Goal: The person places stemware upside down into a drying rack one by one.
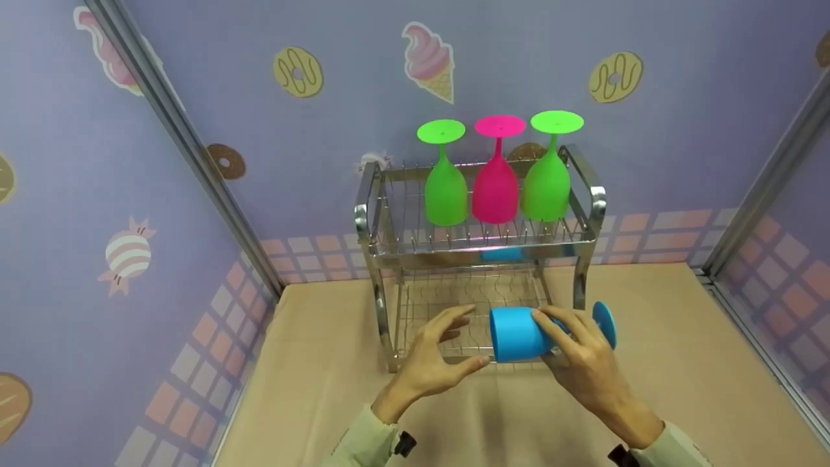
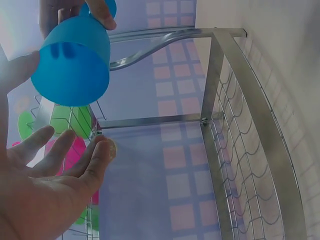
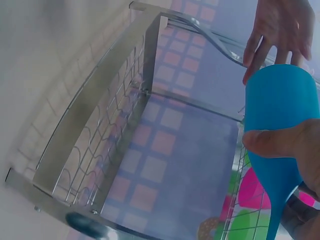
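A blue plastic wine glass (image 1: 515, 334) lies sideways in my right hand (image 1: 583, 357), its mouth turned left and its round foot off to the right. The right fingers and thumb grip the lower bowl near the stem, as the right wrist view also shows. My left hand (image 1: 434, 363) hovers just left of the mouth, fingers spread and loosely bent, holding nothing; the thumb tip comes right up to the rim. In the left wrist view, the hollow inside of the wine glass (image 2: 72, 75) faces that palm. Both hands are in front of the rack's lower tier.
A two-tier metal dish rack (image 1: 483, 258) stands against the back wall. On its top tier, a green glass (image 1: 446, 194), a pink glass (image 1: 496, 194) and another green glass (image 1: 546, 191) stand upside down. A beige cloth (image 1: 311, 389) covers the table.
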A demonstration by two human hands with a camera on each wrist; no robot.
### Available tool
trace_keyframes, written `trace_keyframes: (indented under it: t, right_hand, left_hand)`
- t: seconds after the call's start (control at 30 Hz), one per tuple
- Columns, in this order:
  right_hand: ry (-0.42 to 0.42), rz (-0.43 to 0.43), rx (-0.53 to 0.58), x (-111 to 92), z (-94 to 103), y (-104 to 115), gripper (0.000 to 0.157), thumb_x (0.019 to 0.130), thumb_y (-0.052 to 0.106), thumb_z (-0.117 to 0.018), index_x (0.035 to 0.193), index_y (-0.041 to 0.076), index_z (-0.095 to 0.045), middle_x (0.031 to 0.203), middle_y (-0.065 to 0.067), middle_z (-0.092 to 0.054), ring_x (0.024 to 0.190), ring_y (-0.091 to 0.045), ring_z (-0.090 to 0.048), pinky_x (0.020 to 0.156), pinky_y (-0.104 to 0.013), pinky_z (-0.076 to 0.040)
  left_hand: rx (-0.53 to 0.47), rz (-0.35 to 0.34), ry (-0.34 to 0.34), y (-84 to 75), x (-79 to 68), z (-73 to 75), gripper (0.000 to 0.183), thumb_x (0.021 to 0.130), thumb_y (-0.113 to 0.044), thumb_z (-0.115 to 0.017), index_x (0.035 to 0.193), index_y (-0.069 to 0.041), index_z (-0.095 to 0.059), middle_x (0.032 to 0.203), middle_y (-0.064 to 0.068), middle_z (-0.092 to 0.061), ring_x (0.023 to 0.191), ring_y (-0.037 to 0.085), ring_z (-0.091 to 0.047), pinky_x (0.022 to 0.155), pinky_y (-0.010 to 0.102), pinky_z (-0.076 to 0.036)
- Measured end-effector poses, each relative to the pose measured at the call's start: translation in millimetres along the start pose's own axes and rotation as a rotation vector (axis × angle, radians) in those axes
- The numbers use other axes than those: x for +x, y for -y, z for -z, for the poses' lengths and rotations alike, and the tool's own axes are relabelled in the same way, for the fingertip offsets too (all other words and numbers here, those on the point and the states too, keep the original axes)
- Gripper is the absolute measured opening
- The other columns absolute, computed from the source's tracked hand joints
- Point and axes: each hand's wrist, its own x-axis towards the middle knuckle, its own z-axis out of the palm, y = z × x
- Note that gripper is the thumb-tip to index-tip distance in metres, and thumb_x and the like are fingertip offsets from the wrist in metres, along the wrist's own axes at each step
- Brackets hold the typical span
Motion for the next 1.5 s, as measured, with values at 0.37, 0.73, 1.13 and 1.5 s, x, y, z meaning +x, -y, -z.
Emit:
trace_keyframes:
  t: [0.37,0.73,1.13,1.5]
  right_hand:
    - [0.031,-0.031,0.033,1.0,-0.5,11.0,0.103,0.044,-0.009,-0.106,0.139,0.007,-0.069,0.128,-0.017,-0.07,0.112,-0.038,-0.067,0.097,-0.058,-0.061]
    - [0.006,-0.006,0.04,5.4,-0.2,22.7,0.103,0.042,-0.01,-0.106,0.138,0.007,-0.071,0.131,-0.014,-0.07,0.115,-0.035,-0.066,0.097,-0.056,-0.061]
    - [0.001,0.024,0.053,5.1,2.7,24.9,0.107,0.042,-0.011,-0.105,0.141,0.007,-0.069,0.137,-0.014,-0.069,0.119,-0.035,-0.064,0.122,-0.027,-0.041]
    - [-0.148,0.021,0.327,-22.9,-0.1,15.4,0.036,0.099,0.027,-0.079,0.121,-0.001,-0.074,0.119,-0.019,-0.071,0.109,-0.029,-0.068,0.105,-0.012,-0.05]
  left_hand:
    - [-0.059,-0.032,0.051,-4.1,4.8,-10.1,0.078,0.09,-0.032,-0.087,0.157,-0.022,-0.049,0.151,0.007,-0.059,0.133,0.031,-0.065,0.108,0.042,-0.059]
    - [-0.178,-0.03,0.029,-5.5,1.8,-7.1,0.074,0.085,-0.025,-0.091,0.15,-0.02,-0.055,0.142,0.009,-0.061,0.127,0.026,-0.069,0.102,0.034,-0.061]
    - [-0.153,-0.012,0.009,-3.1,-0.2,-4.8,0.071,0.082,-0.027,-0.092,0.143,-0.019,-0.058,0.135,0.01,-0.063,0.118,0.024,-0.073,0.095,0.036,-0.065]
    - [-0.145,0.013,-0.056,0.5,-1.9,2.6,0.071,0.081,-0.026,-0.089,0.142,-0.011,-0.056,0.139,0.017,-0.061,0.118,0.036,-0.073,0.093,0.039,-0.065]
